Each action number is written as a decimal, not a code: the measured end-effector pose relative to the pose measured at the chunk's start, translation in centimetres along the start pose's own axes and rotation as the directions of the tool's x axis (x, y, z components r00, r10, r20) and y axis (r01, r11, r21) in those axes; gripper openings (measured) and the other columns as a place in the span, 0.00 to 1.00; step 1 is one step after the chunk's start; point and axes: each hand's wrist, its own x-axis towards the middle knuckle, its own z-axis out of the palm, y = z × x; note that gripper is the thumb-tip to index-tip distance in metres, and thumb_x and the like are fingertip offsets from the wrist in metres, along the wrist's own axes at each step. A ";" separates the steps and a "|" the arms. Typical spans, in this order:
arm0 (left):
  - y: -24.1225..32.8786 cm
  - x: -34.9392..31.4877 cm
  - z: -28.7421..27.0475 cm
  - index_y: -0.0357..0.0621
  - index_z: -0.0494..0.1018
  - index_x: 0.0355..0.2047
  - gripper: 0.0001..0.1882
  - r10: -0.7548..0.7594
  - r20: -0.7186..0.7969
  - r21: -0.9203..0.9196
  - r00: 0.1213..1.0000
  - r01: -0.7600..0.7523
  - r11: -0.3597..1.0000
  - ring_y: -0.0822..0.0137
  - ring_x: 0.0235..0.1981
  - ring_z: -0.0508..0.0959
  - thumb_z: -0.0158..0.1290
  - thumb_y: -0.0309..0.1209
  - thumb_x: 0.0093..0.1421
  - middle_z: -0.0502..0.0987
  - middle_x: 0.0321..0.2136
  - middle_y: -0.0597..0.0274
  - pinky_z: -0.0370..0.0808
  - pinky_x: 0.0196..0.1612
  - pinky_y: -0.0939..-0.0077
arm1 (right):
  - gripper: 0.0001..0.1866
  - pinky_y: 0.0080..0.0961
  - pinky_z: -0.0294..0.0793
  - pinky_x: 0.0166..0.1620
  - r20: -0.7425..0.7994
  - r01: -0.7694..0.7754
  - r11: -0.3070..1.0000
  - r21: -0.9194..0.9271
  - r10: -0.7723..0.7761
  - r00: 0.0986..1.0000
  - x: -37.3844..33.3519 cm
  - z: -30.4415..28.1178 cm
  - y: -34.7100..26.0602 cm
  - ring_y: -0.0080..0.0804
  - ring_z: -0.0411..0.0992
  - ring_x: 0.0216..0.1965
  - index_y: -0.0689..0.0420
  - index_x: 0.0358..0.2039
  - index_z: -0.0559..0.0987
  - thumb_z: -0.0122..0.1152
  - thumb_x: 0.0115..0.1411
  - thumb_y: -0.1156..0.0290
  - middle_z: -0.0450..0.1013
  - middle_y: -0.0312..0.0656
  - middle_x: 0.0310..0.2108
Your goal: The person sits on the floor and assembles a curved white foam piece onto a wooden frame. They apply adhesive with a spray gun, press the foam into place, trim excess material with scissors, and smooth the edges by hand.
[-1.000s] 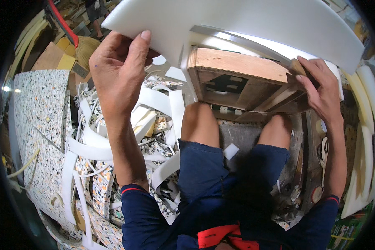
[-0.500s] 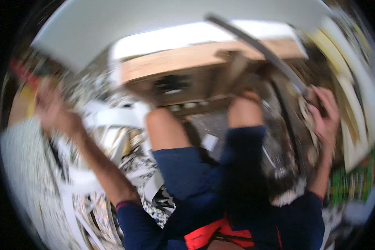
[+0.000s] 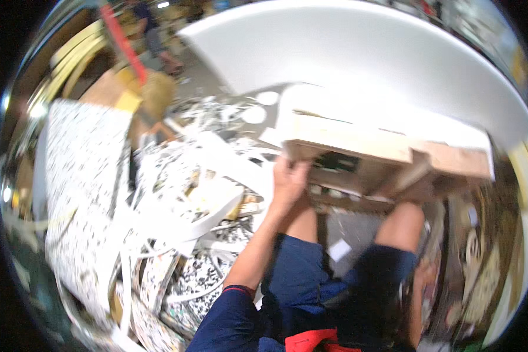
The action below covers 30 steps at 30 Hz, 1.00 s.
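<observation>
I sit with my bare knees against a wooden stand (image 3: 358,144). A large curved white board (image 3: 364,64) lies across its top and reaches to the far right. My left hand (image 3: 287,182) grips the stand's lower left corner, fingers curled under the edge. My right forearm shows only as a blurred streak beside my right knee; my right hand (image 3: 426,274) is a smear there, and I cannot tell what it holds. Blue shorts (image 3: 311,276) cover my thighs.
A heap of white strips and speckled offcuts (image 3: 176,205) covers the floor to my left. A big speckled sheet (image 3: 76,176) lies further left. A cardboard box (image 3: 108,94), a red pole (image 3: 120,41) and another person's legs (image 3: 155,41) are at the back left.
My left hand has let go of the white board's edge and dropped to the stand's left corner. My right hand has left the stand's right side. The view has swung left.
</observation>
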 end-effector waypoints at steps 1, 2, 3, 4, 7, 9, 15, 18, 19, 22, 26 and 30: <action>0.0 -0.2 0.2 0.32 0.72 0.52 0.19 0.055 -0.002 -0.197 0.998 -0.054 0.979 0.58 0.39 0.81 0.56 0.29 0.63 0.81 0.38 0.45 0.77 0.44 0.65 | 0.38 0.49 0.71 0.56 -0.029 0.233 0.900 -0.368 -0.261 0.965 1.5 -0.1 1.1 0.53 0.72 0.53 0.69 0.65 0.64 0.62 0.66 0.52 0.67 0.60 0.62; 0.0 0.3 0.7 0.33 0.68 0.56 0.22 0.055 -0.004 -0.294 0.998 -0.054 0.954 0.61 0.37 0.82 0.56 0.29 0.64 0.82 0.36 0.48 0.78 0.42 0.68 | 0.39 0.47 0.70 0.56 -0.033 0.216 0.859 -0.464 -0.260 0.965 4.4 -0.2 1.3 0.52 0.72 0.53 0.69 0.66 0.63 0.62 0.66 0.52 0.67 0.59 0.61; -0.6 0.5 0.6 0.34 0.67 0.58 0.24 0.000 0.018 -0.252 1.000 0.004 0.968 0.62 0.38 0.82 0.56 0.28 0.64 0.82 0.37 0.48 0.78 0.43 0.67 | 0.40 0.44 0.70 0.56 -0.079 0.154 0.816 -0.557 -0.236 0.969 6.4 0.3 1.2 0.50 0.72 0.53 0.68 0.66 0.63 0.62 0.66 0.52 0.67 0.59 0.61; -0.7 0.4 0.5 0.35 0.65 0.60 0.25 -0.031 0.059 -0.207 0.998 0.043 0.977 0.63 0.39 0.82 0.55 0.28 0.63 0.83 0.38 0.48 0.78 0.44 0.67 | 0.40 0.42 0.70 0.56 -0.144 0.005 0.761 -0.649 -0.129 0.981 7.2 0.5 0.7 0.48 0.72 0.53 0.68 0.67 0.62 0.63 0.66 0.52 0.67 0.58 0.61; -1.0 2.6 1.1 0.39 0.62 0.65 0.30 0.013 0.027 -0.247 1.000 -0.006 0.969 0.62 0.39 0.82 0.56 0.29 0.63 0.82 0.42 0.46 0.78 0.44 0.69 | 0.43 0.33 0.66 0.61 0.027 0.124 0.947 -0.296 -0.122 0.992 13.9 -0.4 -6.5 0.43 0.67 0.62 0.62 0.71 0.58 0.64 0.65 0.50 0.65 0.58 0.64; -0.9 4.4 1.7 0.42 0.60 0.67 0.34 -0.008 0.024 -0.255 1.000 0.014 0.967 0.57 0.41 0.83 0.56 0.29 0.61 0.81 0.44 0.44 0.77 0.46 0.67 | 0.44 0.32 0.66 0.62 0.135 0.243 0.969 -0.050 -0.234 0.963 18.1 0.8 -12.2 0.40 0.67 0.63 0.59 0.73 0.55 0.64 0.66 0.51 0.65 0.55 0.64; -2.5 9.6 2.8 0.44 0.63 0.66 0.35 -0.036 0.102 -0.181 0.994 0.054 0.982 0.44 0.49 0.81 0.55 0.30 0.56 0.80 0.46 0.38 0.75 0.52 0.60 | 0.37 0.28 0.69 0.58 0.421 -0.080 0.915 0.395 -0.103 0.901 26.9 6.9 -22.3 0.29 0.70 0.57 0.59 0.70 0.62 0.65 0.67 0.59 0.68 0.42 0.62; -3.6 11.7 3.9 0.37 0.74 0.50 0.20 -0.058 0.038 -0.104 0.998 0.061 0.993 0.71 0.35 0.77 0.57 0.30 0.58 0.80 0.35 0.55 0.75 0.41 0.75 | 0.24 0.23 0.72 0.50 0.498 0.150 0.967 0.207 -0.236 0.835 29.8 9.7 -25.0 0.22 0.73 0.45 0.62 0.55 0.77 0.66 0.66 0.59 0.77 0.37 0.46; -4.0 12.4 4.1 0.36 0.75 0.48 0.17 -0.126 0.067 -0.067 0.990 0.131 0.989 0.74 0.30 0.72 0.55 0.28 0.58 0.78 0.31 0.62 0.72 0.35 0.77 | 0.22 0.21 0.73 0.46 0.457 0.107 0.974 0.199 -0.188 0.869 29.9 10.5 -25.3 0.20 0.74 0.43 0.61 0.51 0.79 0.67 0.65 0.58 0.77 0.37 0.43; -4.3 14.3 4.6 0.37 0.73 0.50 0.21 -0.113 0.024 -0.162 0.993 0.115 0.980 0.65 0.23 0.72 0.55 0.29 0.55 0.76 0.24 0.51 0.73 0.31 0.68 | 0.22 0.22 0.74 0.43 0.422 0.104 0.995 -0.013 -0.089 0.902 31.7 12.6 -27.8 0.20 0.73 0.42 0.61 0.50 0.80 0.68 0.64 0.57 0.77 0.37 0.43; -3.2 15.7 1.9 0.37 0.75 0.45 0.17 -0.114 -0.074 -0.017 0.991 0.113 0.993 0.73 0.22 0.68 0.55 0.28 0.55 0.72 0.20 0.63 0.69 0.27 0.73 | 0.19 0.22 0.74 0.42 0.414 0.150 0.988 0.035 -0.151 0.897 33.3 16.1 -30.3 0.21 0.73 0.40 0.60 0.47 0.82 0.68 0.64 0.57 0.77 0.36 0.40; 0.8 16.7 -4.5 0.35 0.75 0.43 0.12 -0.217 -0.172 -0.120 0.961 0.198 0.973 0.76 0.27 0.71 0.56 0.29 0.60 0.77 0.29 0.67 0.70 0.30 0.78 | 0.19 0.25 0.76 0.45 0.499 0.047 0.985 0.164 -0.124 0.857 32.6 21.1 -34.2 0.23 0.75 0.42 0.64 0.46 0.81 0.70 0.63 0.62 0.79 0.39 0.43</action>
